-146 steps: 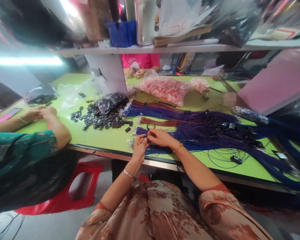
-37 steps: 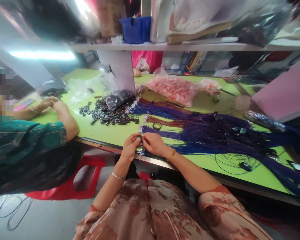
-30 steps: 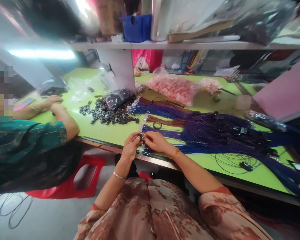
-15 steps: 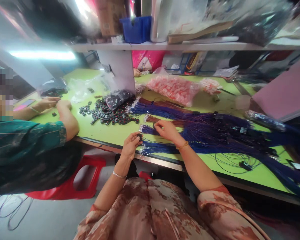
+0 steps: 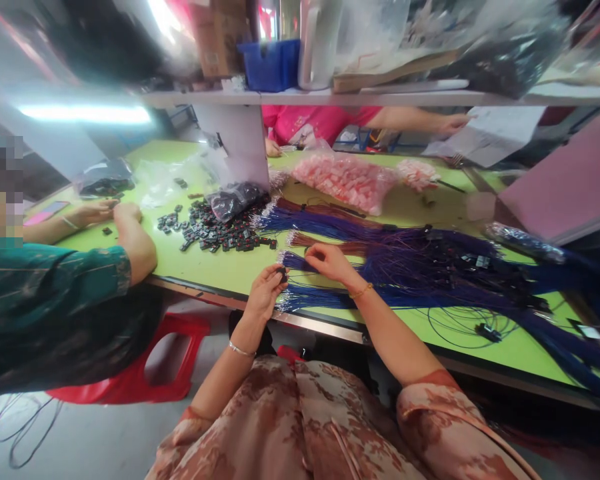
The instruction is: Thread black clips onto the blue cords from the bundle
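My left hand [image 5: 266,291] is closed on a small black connector [image 5: 282,274] near the table's front edge. Just right of it, my right hand [image 5: 329,261] has its fingers pinched together over a bundle of blue wires [image 5: 296,262]; what they hold is too small to make out. More blue wires [image 5: 325,298] lie below my right hand, and brown wires [image 5: 315,241] lie behind it. Silvery tips mark the wires' left ends. A pile of black connectors [image 5: 215,227] with red spots is spread to the left of the bundles.
A bag of pink parts [image 5: 343,179] lies behind the wires. A shelf [image 5: 360,97] with a blue bin [image 5: 273,65] crosses above the table [image 5: 200,265]. One person in a green sleeve [image 5: 55,277] sits left; another in pink [image 5: 325,123] is opposite.
The person opposite has come further into view, with an arm stretched to the right at a white sheet. My right hand has shifted very slightly left; my left hand still grips the connector.
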A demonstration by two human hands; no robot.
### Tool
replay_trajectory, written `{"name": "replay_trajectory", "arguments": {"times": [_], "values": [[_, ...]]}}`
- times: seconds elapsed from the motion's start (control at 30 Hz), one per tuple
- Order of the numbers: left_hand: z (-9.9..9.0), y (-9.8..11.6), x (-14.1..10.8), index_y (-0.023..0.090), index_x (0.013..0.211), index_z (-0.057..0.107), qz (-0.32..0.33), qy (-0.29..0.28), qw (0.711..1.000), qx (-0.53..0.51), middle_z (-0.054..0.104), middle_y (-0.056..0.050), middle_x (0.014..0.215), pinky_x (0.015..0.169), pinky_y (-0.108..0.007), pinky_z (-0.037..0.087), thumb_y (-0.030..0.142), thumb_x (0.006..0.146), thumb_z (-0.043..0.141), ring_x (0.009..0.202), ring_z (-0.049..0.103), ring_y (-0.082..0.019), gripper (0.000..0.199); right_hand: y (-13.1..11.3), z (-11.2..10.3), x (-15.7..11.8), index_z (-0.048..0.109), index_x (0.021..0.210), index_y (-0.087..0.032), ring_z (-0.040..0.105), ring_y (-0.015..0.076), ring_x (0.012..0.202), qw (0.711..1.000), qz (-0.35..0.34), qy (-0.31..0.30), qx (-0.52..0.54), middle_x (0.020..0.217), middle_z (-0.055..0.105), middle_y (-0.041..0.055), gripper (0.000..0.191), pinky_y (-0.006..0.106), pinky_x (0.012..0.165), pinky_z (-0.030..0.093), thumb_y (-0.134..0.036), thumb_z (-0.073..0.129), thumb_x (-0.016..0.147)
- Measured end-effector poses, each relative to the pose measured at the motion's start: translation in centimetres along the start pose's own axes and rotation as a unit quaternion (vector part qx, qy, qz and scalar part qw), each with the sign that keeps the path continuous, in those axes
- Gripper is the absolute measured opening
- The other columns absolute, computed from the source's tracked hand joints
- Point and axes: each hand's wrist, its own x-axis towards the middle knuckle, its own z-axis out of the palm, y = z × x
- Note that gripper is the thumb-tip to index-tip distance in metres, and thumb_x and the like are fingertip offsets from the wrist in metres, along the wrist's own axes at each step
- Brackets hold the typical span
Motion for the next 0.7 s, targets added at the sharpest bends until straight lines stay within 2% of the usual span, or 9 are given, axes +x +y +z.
{"name": "replay_trajectory", "arguments": {"times": [0.17,0.33,0.53,0.7], "values": [[0.7,-0.6,0.3,0.016,0.096,0.064,-0.01,-0.011,1.0,-0.024,0.067,-0.005,0.093,0.074,-0.024,0.049,0.019,0.068,0.074,0.079,0.062,-0.011,0.03,-2.6,1.3,-0.6,0.063,0.078,-0.015,0.048,0.0094,0.06,0.999,-0.034,-0.01,0.042,0.071,0.062,0.0001,0.015,0.02,0.057,0.034,-0.025,0.052,0.081],[1.1,-1.0,0.6,0.016,0.095,0.064,-0.016,-0.016,0.998,-0.057,0.065,-0.002,0.087,0.074,-0.024,0.047,0.016,0.069,0.073,0.078,0.06,-0.01,0.028,-2.5,1.7,-1.2,0.059,0.073,-0.015,0.044,0.0081,0.056,0.999,-0.027,-0.041,0.011,0.065,0.059,-0.0013,0.015,0.021,0.055,0.03,-0.025,0.052,0.081],[1.2,-1.5,0.9,0.015,0.095,0.064,-0.017,-0.018,0.996,-0.083,0.065,-0.004,0.091,0.073,-0.024,0.047,0.013,0.07,0.07,0.081,0.06,-0.011,0.026,-2.7,1.7,-1.3,0.056,0.067,-0.016,0.041,0.0082,0.055,0.997,-0.007,-0.046,-0.066,0.064,0.058,-0.001,0.018,0.022,0.054,0.024,-0.027,0.053,0.081],[0.9,-1.7,1.0,0.015,0.096,0.064,-0.024,-0.022,0.995,-0.094,0.066,-0.006,0.092,0.072,-0.024,0.047,0.011,0.073,0.067,0.08,0.06,-0.012,0.024,-3.1,1.6,-1.4,0.056,0.067,-0.017,0.041,0.0086,0.055,0.994,-0.004,-0.066,-0.091,0.064,0.059,-0.0011,0.015,0.023,0.054,0.023,-0.025,0.054,0.079]]}}
